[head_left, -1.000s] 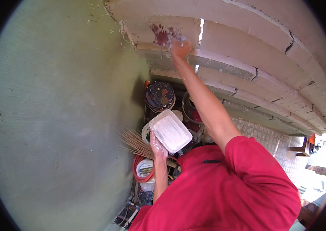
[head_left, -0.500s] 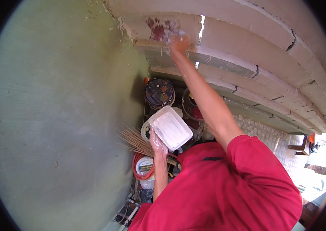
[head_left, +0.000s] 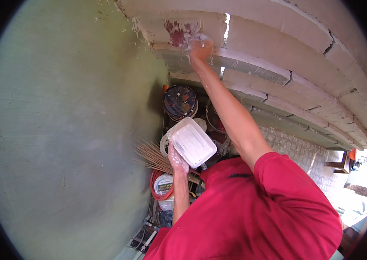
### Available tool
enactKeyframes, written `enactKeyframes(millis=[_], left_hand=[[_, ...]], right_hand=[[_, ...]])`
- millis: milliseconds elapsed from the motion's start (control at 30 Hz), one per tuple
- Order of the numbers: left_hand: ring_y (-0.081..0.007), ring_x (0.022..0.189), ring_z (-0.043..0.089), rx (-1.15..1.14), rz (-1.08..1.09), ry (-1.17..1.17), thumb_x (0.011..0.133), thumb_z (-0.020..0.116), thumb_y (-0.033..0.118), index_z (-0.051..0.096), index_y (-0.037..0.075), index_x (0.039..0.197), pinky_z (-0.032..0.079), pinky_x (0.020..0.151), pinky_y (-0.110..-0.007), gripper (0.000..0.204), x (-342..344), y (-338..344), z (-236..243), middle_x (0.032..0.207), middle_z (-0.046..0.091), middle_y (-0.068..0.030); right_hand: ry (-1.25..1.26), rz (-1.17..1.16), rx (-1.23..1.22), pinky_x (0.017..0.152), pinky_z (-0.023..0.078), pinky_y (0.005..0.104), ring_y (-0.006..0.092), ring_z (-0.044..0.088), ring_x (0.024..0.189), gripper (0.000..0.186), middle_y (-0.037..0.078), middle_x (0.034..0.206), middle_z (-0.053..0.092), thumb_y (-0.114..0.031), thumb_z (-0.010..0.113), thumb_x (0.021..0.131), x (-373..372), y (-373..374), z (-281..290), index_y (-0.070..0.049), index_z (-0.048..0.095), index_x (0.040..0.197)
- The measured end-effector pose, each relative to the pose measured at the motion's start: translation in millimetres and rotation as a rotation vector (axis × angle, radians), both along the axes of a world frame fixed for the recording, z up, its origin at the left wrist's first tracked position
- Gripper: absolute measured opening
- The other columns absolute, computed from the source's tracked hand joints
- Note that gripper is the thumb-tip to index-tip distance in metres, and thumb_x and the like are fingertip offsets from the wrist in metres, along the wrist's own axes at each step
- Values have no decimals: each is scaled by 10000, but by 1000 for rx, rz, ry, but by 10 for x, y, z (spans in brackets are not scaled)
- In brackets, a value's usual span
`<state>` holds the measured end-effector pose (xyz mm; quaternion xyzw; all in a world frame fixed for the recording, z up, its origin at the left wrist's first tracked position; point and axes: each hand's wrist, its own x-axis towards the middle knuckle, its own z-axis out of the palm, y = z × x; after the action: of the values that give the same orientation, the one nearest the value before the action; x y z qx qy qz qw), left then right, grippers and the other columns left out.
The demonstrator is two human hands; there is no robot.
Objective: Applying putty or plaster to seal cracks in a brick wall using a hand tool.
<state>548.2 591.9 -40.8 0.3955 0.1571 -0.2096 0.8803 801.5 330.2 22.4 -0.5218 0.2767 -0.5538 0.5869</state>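
My left hand (head_left: 178, 162), smeared with white, is closed on the side of a rectangular white plastic tub (head_left: 191, 142). A whitish coating covers the tub's inside. With the arm stretched up, my right hand (head_left: 201, 47) presses at a dark red patch (head_left: 175, 32) on the pale panelled surface overhead. White paste streaks part of that patch. The right fingers look bent and whitened; whatever they hold is hidden behind the hand.
A greenish plastered wall (head_left: 71, 130) rises on the left. Below are a paint-spattered bucket (head_left: 179, 102), a bundle of thin sticks (head_left: 152, 157), a coiled red hose (head_left: 153, 185) and a white lidded tub (head_left: 163, 183). Cracked, stepped ledges (head_left: 274, 76) run overhead to the right.
My right hand has shifted very slightly at the dark red patch and looks less blurred. The left hand and its tub have stayed nearly still.
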Motion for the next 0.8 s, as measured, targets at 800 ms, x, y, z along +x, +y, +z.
enactKeyframes(millis=[800], left_hand=[[-259, 1230, 505, -36, 32, 10, 995, 415, 394, 415, 32, 1373, 380, 1062, -380, 523, -37, 27, 17, 1366, 501, -122]], right_hand=[[500, 306, -1192, 733, 519, 400, 337, 636, 808, 322, 171, 906, 648, -134, 666, 778, -749, -468, 971, -32, 614, 1078]])
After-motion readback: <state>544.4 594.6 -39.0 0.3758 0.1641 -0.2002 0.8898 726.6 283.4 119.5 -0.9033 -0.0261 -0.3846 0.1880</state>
